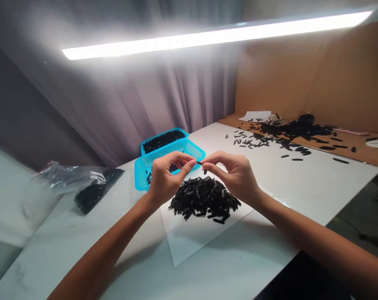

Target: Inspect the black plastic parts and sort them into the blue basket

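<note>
Between my two hands is a small, thin black piece [199,162], too small to identify. My left hand [168,173] pinches its left end with thumb and forefinger. On the other end, the fingertips of my right hand [235,173] are pinched too, with a short dark bit showing just under them. Below both hands lies a heap of short black strips [204,198] on a white sheet [184,246]. Behind my left hand stands a light-blue perforated basket [141,175] with some black pieces inside, partly hidden by that hand.
A second blue basket [186,132], full of black pieces, adjoins the first at the back. At left lies a clear plastic bag [73,177] of black pieces. Loose black pieces [270,139] scatter across the far right of the white table [326,187], near a cardboard wall [310,75].
</note>
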The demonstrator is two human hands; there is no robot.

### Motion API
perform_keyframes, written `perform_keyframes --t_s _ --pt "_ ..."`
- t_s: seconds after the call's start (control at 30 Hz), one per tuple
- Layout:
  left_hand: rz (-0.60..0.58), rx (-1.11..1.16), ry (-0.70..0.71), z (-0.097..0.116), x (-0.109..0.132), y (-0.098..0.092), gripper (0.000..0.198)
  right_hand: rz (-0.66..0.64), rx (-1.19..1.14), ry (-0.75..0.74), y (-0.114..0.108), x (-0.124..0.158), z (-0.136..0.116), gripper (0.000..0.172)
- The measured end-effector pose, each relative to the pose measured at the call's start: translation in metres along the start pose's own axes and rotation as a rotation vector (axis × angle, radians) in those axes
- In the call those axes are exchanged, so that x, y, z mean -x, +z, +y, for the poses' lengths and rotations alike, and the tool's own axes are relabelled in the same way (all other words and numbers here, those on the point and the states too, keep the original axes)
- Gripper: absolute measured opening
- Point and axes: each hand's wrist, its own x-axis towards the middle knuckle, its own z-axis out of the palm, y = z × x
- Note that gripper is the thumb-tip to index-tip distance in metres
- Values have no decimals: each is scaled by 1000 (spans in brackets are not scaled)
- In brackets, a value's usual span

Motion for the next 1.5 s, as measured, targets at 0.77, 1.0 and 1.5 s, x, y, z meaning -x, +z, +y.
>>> perform_keyframes --t_s 0.77,1.0,1.5 --pt "-14 272 -146 32 -17 -7 10 241 121 -291 6 -8 -25 11" --pt "-37 313 -180 40 -13 -4 16 227 134 -390 -2 -9 -22 7" --pt "6 209 2 31 -15 -3 11 241 -41 -207 3 -6 -21 7"
